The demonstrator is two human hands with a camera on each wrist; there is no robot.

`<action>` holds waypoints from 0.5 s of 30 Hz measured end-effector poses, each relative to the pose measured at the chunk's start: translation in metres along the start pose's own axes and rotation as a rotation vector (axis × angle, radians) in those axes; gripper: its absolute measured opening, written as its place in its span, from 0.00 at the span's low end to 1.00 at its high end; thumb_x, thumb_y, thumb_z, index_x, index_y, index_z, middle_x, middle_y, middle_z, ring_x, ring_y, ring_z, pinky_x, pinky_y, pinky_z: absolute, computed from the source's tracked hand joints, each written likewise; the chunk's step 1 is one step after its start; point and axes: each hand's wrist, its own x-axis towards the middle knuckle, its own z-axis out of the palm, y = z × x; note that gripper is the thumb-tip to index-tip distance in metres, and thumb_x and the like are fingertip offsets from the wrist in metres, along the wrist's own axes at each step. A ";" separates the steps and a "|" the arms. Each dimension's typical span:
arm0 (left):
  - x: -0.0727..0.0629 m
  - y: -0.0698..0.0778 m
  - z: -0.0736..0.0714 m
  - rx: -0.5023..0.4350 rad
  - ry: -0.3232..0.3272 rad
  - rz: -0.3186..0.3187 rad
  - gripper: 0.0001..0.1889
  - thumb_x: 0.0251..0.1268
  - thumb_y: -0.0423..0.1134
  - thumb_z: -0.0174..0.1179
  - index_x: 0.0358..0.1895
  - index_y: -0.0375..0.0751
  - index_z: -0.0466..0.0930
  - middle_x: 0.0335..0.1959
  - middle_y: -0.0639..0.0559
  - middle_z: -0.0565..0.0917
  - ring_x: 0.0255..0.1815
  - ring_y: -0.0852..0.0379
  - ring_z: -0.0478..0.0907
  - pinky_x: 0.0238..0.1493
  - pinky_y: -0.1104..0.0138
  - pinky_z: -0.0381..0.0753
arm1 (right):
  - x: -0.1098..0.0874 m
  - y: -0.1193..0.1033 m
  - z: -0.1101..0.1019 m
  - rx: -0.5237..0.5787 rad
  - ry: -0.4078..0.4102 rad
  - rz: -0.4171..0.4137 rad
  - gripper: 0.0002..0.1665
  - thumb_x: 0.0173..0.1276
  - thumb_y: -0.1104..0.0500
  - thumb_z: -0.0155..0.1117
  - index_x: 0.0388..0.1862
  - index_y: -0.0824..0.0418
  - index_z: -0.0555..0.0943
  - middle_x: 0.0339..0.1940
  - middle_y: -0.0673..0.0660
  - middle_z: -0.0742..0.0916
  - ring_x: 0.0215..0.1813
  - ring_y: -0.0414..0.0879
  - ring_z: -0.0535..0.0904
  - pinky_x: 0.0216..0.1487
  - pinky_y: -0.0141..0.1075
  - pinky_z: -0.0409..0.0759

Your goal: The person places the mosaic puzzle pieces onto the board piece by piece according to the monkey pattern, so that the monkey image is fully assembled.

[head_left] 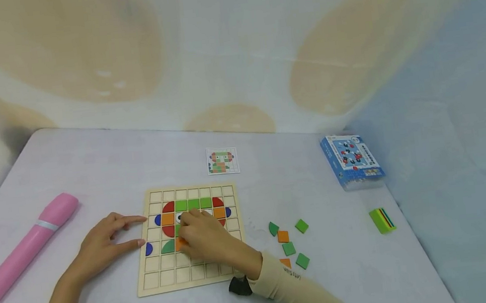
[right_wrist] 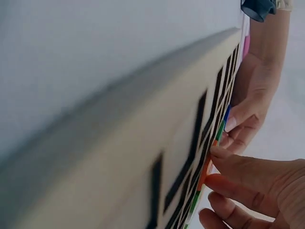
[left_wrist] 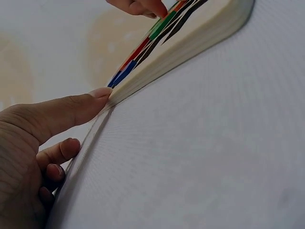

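A wooden grid board point(head_left: 151, 280) lies on the table, with red, green, orange and blue tiles set in its squares. My right hand point(head_left: 208, 238) reaches over the middle of it, hiding some squares. Its thumb and index finger pinch an orange tile point(right_wrist: 206, 167) low at the board's surface, in the right wrist view. At the board's left edge is my left hand point(head_left: 100, 242), thumb and index finger spread and their tips right at the rim. In the left wrist view, the left thumb point(left_wrist: 71, 110) lies along that edge, near a blue tile point(left_wrist: 125, 72).
Several loose green and orange tiles, such as a green square point(head_left: 302, 260), lie right of the board. A pattern card point(head_left: 222, 161) is behind it. Farther right are a blue box point(head_left: 352, 161) and a green stack point(head_left: 382, 220). A pink tube-like object point(head_left: 25, 251) lies at left.
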 end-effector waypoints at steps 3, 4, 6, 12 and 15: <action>-0.001 0.001 -0.002 0.005 -0.001 -0.006 0.25 0.55 0.54 0.72 0.58 0.59 0.82 0.40 0.55 0.76 0.40 0.60 0.66 0.39 0.65 0.64 | -0.001 -0.002 0.002 0.033 0.024 0.008 0.06 0.65 0.50 0.71 0.34 0.51 0.89 0.40 0.47 0.81 0.44 0.40 0.72 0.48 0.29 0.73; -0.001 0.001 -0.002 0.006 0.001 -0.003 0.25 0.55 0.53 0.72 0.58 0.59 0.82 0.40 0.55 0.76 0.40 0.61 0.66 0.39 0.65 0.65 | -0.001 -0.002 0.002 0.038 0.028 0.010 0.07 0.65 0.50 0.71 0.34 0.51 0.89 0.40 0.47 0.81 0.44 0.40 0.72 0.48 0.29 0.73; -0.001 0.001 -0.002 0.007 0.007 0.002 0.25 0.55 0.53 0.72 0.58 0.58 0.83 0.40 0.55 0.76 0.40 0.61 0.66 0.38 0.65 0.65 | -0.002 -0.003 0.003 0.029 0.025 0.013 0.08 0.65 0.48 0.71 0.36 0.51 0.89 0.40 0.47 0.81 0.45 0.40 0.71 0.48 0.28 0.72; 0.001 0.000 0.000 0.015 -0.005 -0.003 0.25 0.55 0.53 0.72 0.58 0.57 0.82 0.39 0.54 0.76 0.39 0.60 0.66 0.38 0.65 0.64 | -0.013 0.001 -0.009 0.017 0.020 -0.002 0.14 0.65 0.42 0.69 0.41 0.48 0.88 0.44 0.46 0.81 0.49 0.39 0.72 0.51 0.29 0.72; 0.002 0.000 0.001 0.023 -0.010 -0.010 0.26 0.55 0.53 0.72 0.59 0.56 0.82 0.39 0.53 0.75 0.39 0.58 0.65 0.37 0.64 0.63 | -0.028 0.009 -0.024 0.076 0.056 -0.018 0.15 0.66 0.44 0.70 0.45 0.51 0.88 0.46 0.46 0.81 0.49 0.39 0.73 0.51 0.28 0.72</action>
